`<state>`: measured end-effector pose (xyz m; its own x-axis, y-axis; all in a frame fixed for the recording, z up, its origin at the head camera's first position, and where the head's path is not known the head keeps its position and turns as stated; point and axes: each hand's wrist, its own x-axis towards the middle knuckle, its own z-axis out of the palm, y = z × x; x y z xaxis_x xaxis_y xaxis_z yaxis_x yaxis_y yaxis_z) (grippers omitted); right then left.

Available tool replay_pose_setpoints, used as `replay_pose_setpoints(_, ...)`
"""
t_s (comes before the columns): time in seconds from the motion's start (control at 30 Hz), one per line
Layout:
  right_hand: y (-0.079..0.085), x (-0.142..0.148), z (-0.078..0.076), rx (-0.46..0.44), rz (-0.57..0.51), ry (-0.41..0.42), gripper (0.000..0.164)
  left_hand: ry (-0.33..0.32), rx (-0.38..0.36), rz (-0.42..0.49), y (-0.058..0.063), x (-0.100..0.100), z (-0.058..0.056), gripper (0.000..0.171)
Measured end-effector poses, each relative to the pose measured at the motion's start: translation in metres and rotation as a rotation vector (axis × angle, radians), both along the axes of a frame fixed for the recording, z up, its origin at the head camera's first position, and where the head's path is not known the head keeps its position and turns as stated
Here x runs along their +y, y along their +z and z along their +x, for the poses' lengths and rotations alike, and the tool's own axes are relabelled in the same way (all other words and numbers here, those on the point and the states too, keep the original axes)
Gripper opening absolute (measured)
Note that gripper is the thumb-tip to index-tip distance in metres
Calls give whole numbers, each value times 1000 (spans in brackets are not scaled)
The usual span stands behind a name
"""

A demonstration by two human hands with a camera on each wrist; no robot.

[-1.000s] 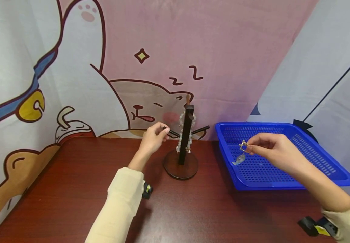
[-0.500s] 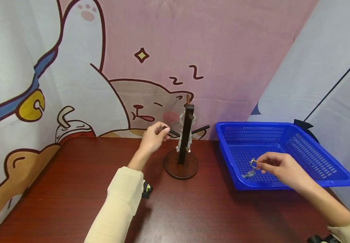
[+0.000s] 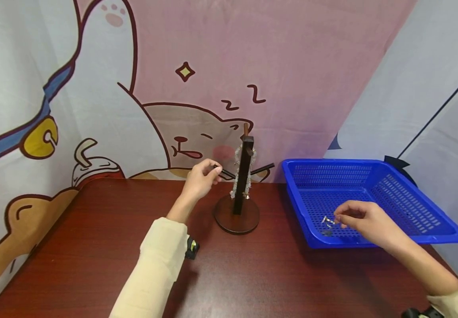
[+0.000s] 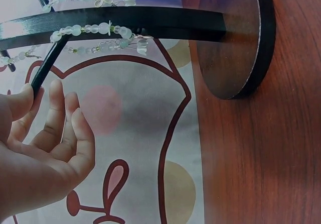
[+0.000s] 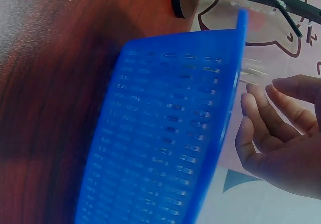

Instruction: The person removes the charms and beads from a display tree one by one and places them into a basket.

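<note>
A dark wooden jewellery stand (image 3: pixel 244 176) with a round base (image 3: pixel 236 221) stands upright on the table. Pale beaded bracelets (image 4: pixel 90 29) with small charms hang from its arms. My left hand (image 3: pixel 200 180) pinches the end of one black peg (image 4: pixel 47 66) between thumb and fingers. Over the blue plastic basket (image 3: pixel 312 240) is my right hand (image 3: pixel 361 218), thumb and fingertips slightly parted. Just off those fingertips is a gold ring with a pendant (image 3: pixel 327 221), blurred and apart from the hand in the right wrist view.
The brown table (image 3: pixel 125 247) runs up to a cartoon-printed cloth (image 3: pixel 304 79) behind it. Another peg (image 3: pixel 262 169) sticks out on the stand's right side, toward the basket. The basket's perforated walls rise around my right hand's place.
My right hand has moved right and down over the basket, and its fingers have let go of the gold ring with the pendant, which drops. The left hand has stayed on the peg.
</note>
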<state>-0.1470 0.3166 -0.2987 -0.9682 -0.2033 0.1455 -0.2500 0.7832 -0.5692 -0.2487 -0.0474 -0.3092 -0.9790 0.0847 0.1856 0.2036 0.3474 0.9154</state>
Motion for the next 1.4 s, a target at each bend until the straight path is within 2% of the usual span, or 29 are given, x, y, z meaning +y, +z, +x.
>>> replay_pose_setpoints(0.4, 22, -13, -6, 0, -25, 52, 9, 1, -7, 3, 1, -2, 1, 14)
replay_pose_setpoints(0.77, 41, -40, -12, -38, -52, 111, 11, -9, -20, 9, 1, -3, 0, 14)
replay_pose_setpoints(1.03, 47, -57, -23, -69, -100, 152, 12, -7, -5, -1, 1, -3, 0, 14)
replay_pose_setpoints(1.4, 49, -82, -34, -82, -137, 192, 11, -6, -24, 2, 1, -2, -1, 14)
